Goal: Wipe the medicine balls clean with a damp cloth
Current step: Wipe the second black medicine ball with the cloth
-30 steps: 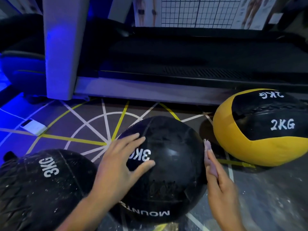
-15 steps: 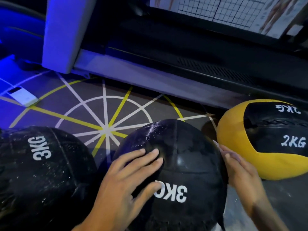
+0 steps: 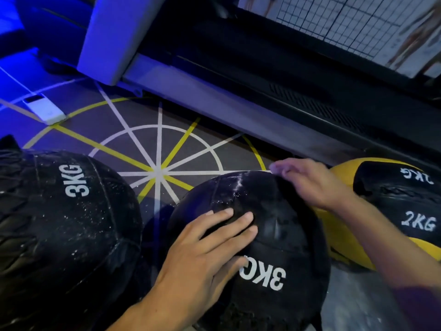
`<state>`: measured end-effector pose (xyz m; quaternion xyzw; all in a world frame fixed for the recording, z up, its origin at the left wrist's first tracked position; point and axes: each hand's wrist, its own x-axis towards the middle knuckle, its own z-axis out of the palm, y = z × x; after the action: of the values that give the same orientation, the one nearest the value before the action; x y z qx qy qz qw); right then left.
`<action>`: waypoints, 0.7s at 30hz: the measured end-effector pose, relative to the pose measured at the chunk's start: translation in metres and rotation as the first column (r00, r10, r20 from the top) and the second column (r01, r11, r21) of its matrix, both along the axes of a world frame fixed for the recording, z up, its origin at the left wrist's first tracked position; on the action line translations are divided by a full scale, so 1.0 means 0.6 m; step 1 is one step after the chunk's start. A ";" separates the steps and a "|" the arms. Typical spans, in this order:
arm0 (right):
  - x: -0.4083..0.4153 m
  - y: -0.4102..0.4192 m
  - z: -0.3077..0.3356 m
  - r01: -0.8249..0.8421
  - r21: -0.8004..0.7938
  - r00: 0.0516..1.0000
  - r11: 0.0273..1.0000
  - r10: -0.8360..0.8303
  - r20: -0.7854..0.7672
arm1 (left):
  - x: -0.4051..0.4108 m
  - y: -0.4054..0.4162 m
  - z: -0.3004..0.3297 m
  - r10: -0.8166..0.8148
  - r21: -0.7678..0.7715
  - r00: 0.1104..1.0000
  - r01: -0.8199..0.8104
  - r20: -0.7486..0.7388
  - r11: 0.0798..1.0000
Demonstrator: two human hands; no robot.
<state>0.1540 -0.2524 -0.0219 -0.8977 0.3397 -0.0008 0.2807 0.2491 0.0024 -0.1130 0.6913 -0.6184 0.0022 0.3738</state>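
While the left hand (image 3: 202, 254) presses flat fingers on the middle 3KG ball (image 3: 269, 237) and the right hand (image 3: 307, 180) curls loosely over its far side, turning seems underway; wiping needs a cloth, none visible.

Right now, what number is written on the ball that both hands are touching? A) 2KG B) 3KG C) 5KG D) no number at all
B. The middle black ball has 3KG printed on it in white, and the left hand lies flat on it while the right hand rests on its top edge.
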 end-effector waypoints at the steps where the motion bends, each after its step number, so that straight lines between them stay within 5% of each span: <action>1: 0.002 -0.012 0.007 0.064 0.039 0.996 0.997 -0.067 0.066 | -0.002 -0.003 0.000 0.001 -0.009 1.000 -0.001 -0.001 1.000; 4: 0.006 0.009 0.044 0.016 -0.057 0.968 0.998 -0.001 0.253 | -0.007 -0.010 -0.004 0.020 -0.055 1.000 -0.020 -0.002 0.998; 7: 0.012 0.049 0.074 -0.147 -0.264 0.950 0.953 0.211 0.231 | -0.013 -0.013 -0.012 -0.019 -0.074 0.999 0.022 0.033 0.997; 13: 0.061 0.119 0.095 -0.363 -0.305 0.868 0.880 0.438 0.232 | -0.016 -0.020 -0.017 -0.062 -0.097 0.998 0.065 0.026 0.993; 21: 0.078 0.098 0.112 -0.368 0.064 0.901 0.928 0.338 0.273 | -0.014 -0.014 -0.017 -0.054 -0.076 0.998 0.056 0.024 0.996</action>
<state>0.2007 -0.1934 0.0454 -0.9191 0.1314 -0.0468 0.3685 0.2405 -0.0059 -0.1233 0.6591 -0.6406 0.0233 0.3932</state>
